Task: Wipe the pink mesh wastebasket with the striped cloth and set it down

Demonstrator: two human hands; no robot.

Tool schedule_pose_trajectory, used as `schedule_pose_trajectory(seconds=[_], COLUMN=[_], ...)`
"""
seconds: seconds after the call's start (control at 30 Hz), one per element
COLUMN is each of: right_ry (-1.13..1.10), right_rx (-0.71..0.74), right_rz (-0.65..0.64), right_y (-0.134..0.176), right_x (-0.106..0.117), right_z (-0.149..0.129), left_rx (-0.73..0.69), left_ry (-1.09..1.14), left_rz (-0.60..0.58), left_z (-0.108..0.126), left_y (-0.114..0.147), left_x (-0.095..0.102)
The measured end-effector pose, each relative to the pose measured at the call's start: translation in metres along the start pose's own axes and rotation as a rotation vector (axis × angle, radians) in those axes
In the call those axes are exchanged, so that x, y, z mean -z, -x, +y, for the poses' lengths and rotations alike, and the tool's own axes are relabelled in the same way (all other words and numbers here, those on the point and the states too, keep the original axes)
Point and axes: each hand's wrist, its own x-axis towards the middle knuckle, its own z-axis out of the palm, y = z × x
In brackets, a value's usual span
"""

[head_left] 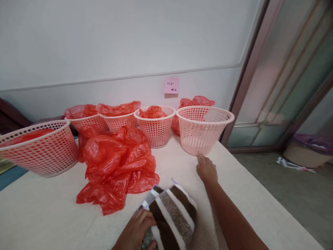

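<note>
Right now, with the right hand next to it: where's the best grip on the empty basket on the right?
Probably the rolled top rim of the empty basket, on the near side facing the right hand. It stands upright and open-mouthed, with walls tapering toward the base, so the lip gives the fingers a ledge. Come from the front, over the table.

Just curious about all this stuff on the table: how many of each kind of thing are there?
Pink baskets: 5, e.g. the empty one by the right hand
Loose red bag pile: 1
Striped towel under the left hand: 1
Pink note: 1
Total: 8
</note>
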Motion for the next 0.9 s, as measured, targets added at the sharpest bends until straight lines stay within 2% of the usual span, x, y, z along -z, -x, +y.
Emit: schedule_pose_trajectory(seconds=[0.23, 0.43, 0.6, 0.9], right_ry=[0.008, -0.025, -0.128, -0.558], right_rx=[0.038, 0.054, 0.029, -0.059], right_rz=[-0.035, -0.081, -0.107, -0.183], right_y=[0.011, 0.037, 0.076, 0.138], right_x=[0.005, 0.017, 0.029, 0.042], right_z=[-0.005, -0.017, -0.044, -0.105], left_rx=[0.047, 0.095, 0.109, 0.116], left_ry=[0.035, 0.064, 0.099, 0.133], left_rz=[0.026, 0.061, 0.103, 0.208], left_z=[0.002, 0.005, 0.010, 0.007], left_y=[0.001, 0.001, 0.001, 0.006], left_x=[-0.004, -0.004, -0.001, -0.005])
